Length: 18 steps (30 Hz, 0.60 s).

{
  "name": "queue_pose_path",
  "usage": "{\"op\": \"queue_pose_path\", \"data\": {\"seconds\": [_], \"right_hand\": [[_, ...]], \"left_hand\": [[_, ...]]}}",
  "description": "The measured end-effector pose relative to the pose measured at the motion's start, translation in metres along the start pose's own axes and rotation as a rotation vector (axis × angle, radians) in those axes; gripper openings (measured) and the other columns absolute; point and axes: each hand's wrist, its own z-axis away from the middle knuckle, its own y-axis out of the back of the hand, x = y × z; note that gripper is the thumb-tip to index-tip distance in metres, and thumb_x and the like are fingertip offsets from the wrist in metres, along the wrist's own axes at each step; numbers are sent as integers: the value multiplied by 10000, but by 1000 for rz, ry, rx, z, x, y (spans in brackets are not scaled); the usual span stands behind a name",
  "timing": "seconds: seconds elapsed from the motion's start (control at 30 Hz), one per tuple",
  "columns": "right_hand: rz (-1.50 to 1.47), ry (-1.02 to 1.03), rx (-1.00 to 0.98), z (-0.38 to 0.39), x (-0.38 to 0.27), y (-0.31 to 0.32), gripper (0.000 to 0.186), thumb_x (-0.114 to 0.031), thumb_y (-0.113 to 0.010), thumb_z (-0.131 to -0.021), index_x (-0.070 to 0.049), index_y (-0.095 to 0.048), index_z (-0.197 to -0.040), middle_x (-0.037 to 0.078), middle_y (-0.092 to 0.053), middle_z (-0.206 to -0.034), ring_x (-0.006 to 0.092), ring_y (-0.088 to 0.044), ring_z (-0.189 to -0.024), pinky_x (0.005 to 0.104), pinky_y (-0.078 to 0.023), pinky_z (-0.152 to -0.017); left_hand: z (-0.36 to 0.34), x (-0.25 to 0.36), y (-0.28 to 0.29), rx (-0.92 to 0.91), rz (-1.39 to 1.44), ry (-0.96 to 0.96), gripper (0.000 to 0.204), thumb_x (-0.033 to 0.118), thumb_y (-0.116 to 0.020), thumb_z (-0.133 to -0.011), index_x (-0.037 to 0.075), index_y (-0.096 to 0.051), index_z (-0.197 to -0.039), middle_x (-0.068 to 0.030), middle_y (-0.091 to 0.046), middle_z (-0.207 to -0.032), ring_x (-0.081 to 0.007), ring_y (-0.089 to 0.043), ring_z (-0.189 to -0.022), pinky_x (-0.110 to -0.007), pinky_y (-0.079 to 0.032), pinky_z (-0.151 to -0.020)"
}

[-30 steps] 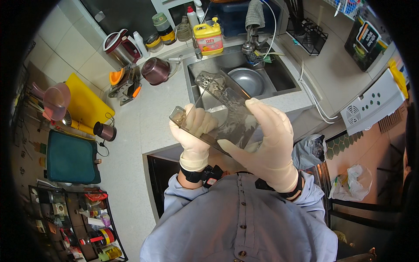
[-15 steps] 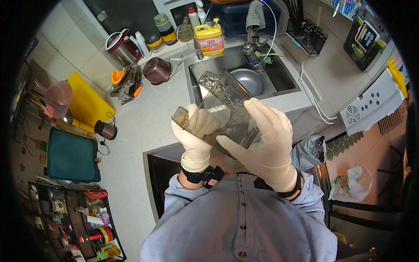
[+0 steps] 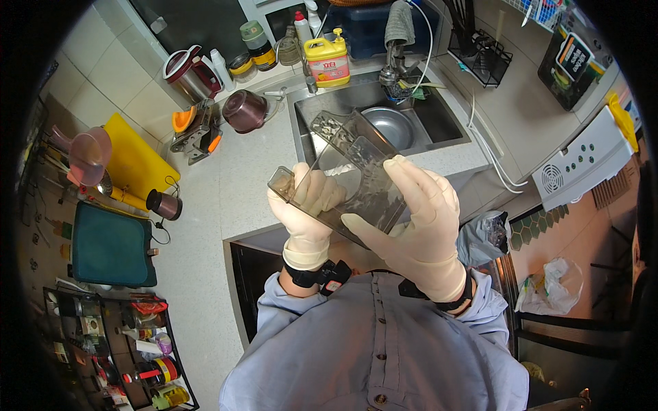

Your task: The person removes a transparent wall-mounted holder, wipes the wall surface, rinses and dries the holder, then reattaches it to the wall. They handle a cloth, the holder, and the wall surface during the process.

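Observation:
Between my two gloved hands is a smoky see-through plastic container (image 3: 367,159), tilted, with pale bits or stains on its walls. My left hand (image 3: 307,209) is wrapped round its left part, near a jutting handle-like piece, and its fingers show through the plastic. My right hand (image 3: 421,222) grips the right side, thumb on the near wall and fingers along the far edge. Both hands wear cream rubber gloves. The container is held above the counter's front edge, partly covering the steel sink (image 3: 439,130). A round metal basin (image 3: 391,123) rests in the sink.
A yellow detergent bottle (image 3: 327,63) stands behind the sink, near the towel-draped faucet (image 3: 400,27). To the left on the counter are a maroon pot (image 3: 245,111), a kettle (image 3: 192,74) and a slicer-like metal device (image 3: 195,133). A spice rack (image 3: 110,342) stands lower left.

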Motion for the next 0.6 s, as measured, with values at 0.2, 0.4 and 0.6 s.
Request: {"op": "queue_pose_path", "data": {"seconds": [0.2, 0.4, 0.6], "right_hand": [[6, 14, 4, 1, 1, -1, 641, -344, -867, -604, -70, -647, -1141, 90, -627, -1191, 289, -571, -1052, 419, -414, -896], [12, 15, -19, 1, 0, 1, 622, -342, -869, -602, -76, -657, -1123, 90, -621, -1200, 292, -571, -1032, 419, -412, -881], [16, 21, -24, 1, 2, 1, 612, -348, -869, -604, -78, -662, -1112, 90, -621, -1197, 295, -574, -1027, 422, -419, -871]], "left_hand": [[1, 0, -1, 5, -49, -13, 401, 376, -410, -883, 186, -283, -554, 46, -260, -490, -117, -199, -465, -292, -192, -480], [2, 1, -1, 53, -56, -26, 406, 371, -399, -894, 189, -282, -551, 48, -254, -478, -115, -191, -454, -292, -185, -473], [2, 1, -3, 46, -96, -33, 412, 371, -395, -894, 187, -282, -543, 48, -252, -467, -115, -193, -447, -290, -183, -467]]}}
